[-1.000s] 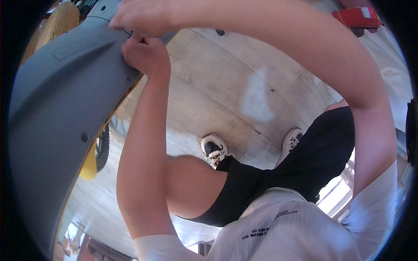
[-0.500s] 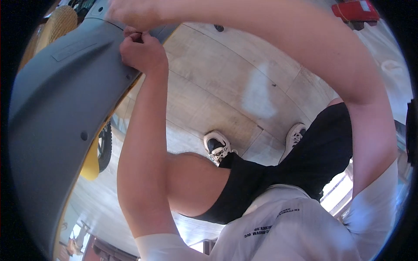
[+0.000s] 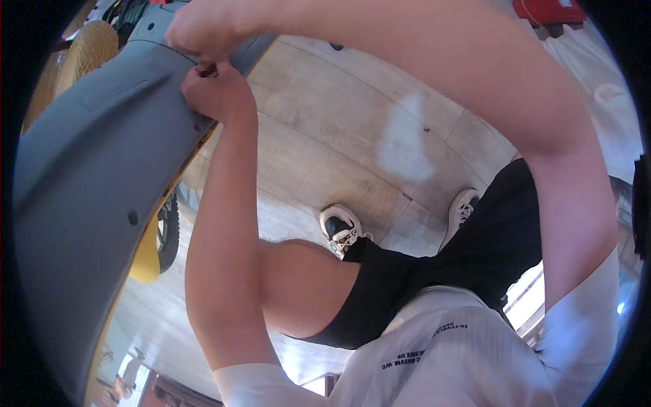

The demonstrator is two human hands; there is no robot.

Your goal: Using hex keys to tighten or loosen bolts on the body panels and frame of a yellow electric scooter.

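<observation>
Here, left hand point(image 3: 221, 93) and right hand point(image 3: 209, 30), curled close together, pinching what I cannot tell, overlap the panel's point(image 3: 95, 156) down-left-slanting right edge.

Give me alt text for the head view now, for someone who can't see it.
A person's left hand and right hand are close together at a large gray panel; whatever they may hold is unclear. Pale flooring and two sneakers show to the right.

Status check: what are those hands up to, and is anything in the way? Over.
Left hand and right hand close together. Both over the grey panel, near its edge. Hands themselves block the view; anything pinched there can't be made out.
</observation>
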